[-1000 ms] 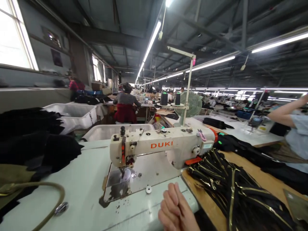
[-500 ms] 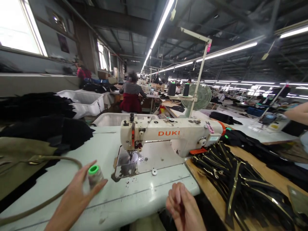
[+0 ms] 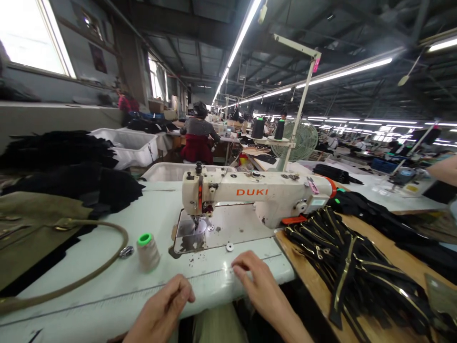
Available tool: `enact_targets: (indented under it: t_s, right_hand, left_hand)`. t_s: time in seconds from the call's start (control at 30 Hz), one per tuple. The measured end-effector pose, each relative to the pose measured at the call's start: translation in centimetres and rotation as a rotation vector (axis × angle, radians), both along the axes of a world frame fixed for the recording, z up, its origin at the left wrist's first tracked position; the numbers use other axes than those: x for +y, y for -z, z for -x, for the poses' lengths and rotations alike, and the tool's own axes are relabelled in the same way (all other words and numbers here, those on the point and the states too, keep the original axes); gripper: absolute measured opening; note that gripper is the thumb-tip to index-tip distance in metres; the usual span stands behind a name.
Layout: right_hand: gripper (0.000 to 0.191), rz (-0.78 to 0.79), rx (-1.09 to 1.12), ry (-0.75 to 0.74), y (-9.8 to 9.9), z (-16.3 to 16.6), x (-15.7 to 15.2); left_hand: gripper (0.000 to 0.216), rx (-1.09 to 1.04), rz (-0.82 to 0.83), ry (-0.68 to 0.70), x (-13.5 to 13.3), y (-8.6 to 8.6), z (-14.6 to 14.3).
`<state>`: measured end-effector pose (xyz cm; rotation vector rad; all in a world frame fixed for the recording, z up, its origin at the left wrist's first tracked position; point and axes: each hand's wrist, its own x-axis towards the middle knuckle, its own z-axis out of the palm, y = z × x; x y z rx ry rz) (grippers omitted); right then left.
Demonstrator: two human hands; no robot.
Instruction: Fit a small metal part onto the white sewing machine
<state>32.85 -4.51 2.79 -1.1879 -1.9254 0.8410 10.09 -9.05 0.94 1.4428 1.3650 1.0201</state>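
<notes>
the left hand point(image 3: 162, 312) rests at the near edge of the pale counter point(image 3: 117, 281), its fingers point(image 3: 183, 291) curled loosely and holding nothing, their tips touching the counter top. the right hand point(image 3: 259, 286) lies just to its right on the same edge, palm down, fingers point(image 3: 241, 267) spread a little and flat, also empty. a small cone of beige thread with a green core point(image 3: 147, 251) stands upright on the counter, left of and a little farther than the left hand, apart from both hands. just left of the cone lies a small metal ring point(image 3: 126, 251), beside an olive strap point(image 3: 89, 271) that loops across from an olive bag point(image 3: 32, 228) on the left. straight ahead stands a cream sewing machine marked duki point(image 3: 257, 193), with a small round bobbin point(image 3: 230, 247) on its plate near the right hand. black fabric pieces point(image 3: 71, 176) are piled far left. on the wooden board to the right lies a heap of black zippers with gold teeth point(image 3: 353, 267). a seated person point(image 3: 197, 140) works farther off.
</notes>
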Motion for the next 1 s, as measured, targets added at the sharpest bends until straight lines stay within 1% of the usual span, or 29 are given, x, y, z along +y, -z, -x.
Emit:
enact_targets:
  t_s: [0.03, 0.07, 0.13, 0.17, 0.23, 0.3, 0.33, 0.4, 0.5, 0.53, 0.57, 0.63, 0.73, 0.83, 0.93, 1.0]
  right_hand:
    - [0.019, -0.017, -0.082, 0.084, 0.4, -0.4, 1.2]
    - [0.023, -0.036, -0.140, 0.122, 0.8, -0.6, 2.3]
    - [0.034, -0.047, -0.202, 0.086, 1.5, -0.3, 4.4]
    - [0.035, -0.043, -0.212, 0.048, 1.7, 0.1, 5.1]
    - [0.030, -0.027, -0.202, 0.019, 1.8, 0.8, 5.8]
    - [0.023, -0.020, -0.181, 0.013, 1.6, 1.5, 5.4]
    - [0.021, -0.012, -0.142, -0.004, 1.4, 1.9, 4.8]
    - [0.021, 0.088, 0.066, -0.096, 1.0, 2.6, 3.2]
    - [0.032, 0.378, 0.557, -0.246, 0.4, 3.9, 0.6]
    - [0.037, 0.458, 0.684, -0.264, 0.2, 4.2, 0.0]
    - [0.040, 0.506, 0.761, -0.267, 0.0, 4.5, -0.5]
    - [0.044, 0.560, 0.849, -0.258, -0.2, 5.0, -1.1]
    - [0.044, 0.616, 0.903, -0.255, -0.2, 5.3, -1.4]
    - [0.044, 0.647, 0.935, -0.273, -0.3, 5.4, -1.4]
    - [0.043, 0.659, 0.970, -0.320, -0.5, 5.5, -1.5]
    - [0.041, 0.664, 0.981, -0.329, -0.7, 5.4, -1.7]
  left_hand:
    - [0.040, 0.091, -0.079, 0.006, 0.3, -0.1, 0.1]
    - [0.040, 0.150, -0.145, 0.020, 0.5, -0.3, 0.2]
    - [0.041, 0.224, -0.216, 0.059, 0.9, -0.7, 0.1]
    - [0.041, 0.247, -0.222, 0.075, 1.0, -1.0, 0.0]
    - [0.037, 0.267, -0.210, 0.070, 1.3, -1.9, -0.2]
    - [0.033, 0.251, -0.197, 0.053, 1.7, -2.8, -0.4]
    - [0.031, 0.228, -0.198, 0.041, 2.0, -3.3, -0.5]
    - [0.031, 0.168, -0.216, 0.028, 2.4, -3.9, -0.6]
    - [0.030, 0.080, -0.247, 0.024, 2.8, -4.1, -0.8]
    - [0.029, 0.061, -0.253, 0.023, 2.8, -4.0, -0.8]
    - [0.029, 0.048, -0.255, 0.017, 2.8, -3.9, -0.8]
    - [0.028, 0.042, -0.259, 0.006, 2.9, -3.7, -0.7]
    - [0.028, 0.048, -0.263, 0.002, 3.0, -3.4, -0.1]
    - [0.027, 0.040, -0.246, 0.087, 3.1, -3.1, 0.6]
    - [0.027, -0.026, -0.190, 0.188, 2.9, -3.0, 0.9]
    - [0.027, -0.070, -0.144, 0.182, 2.7, -3.1, 0.9]
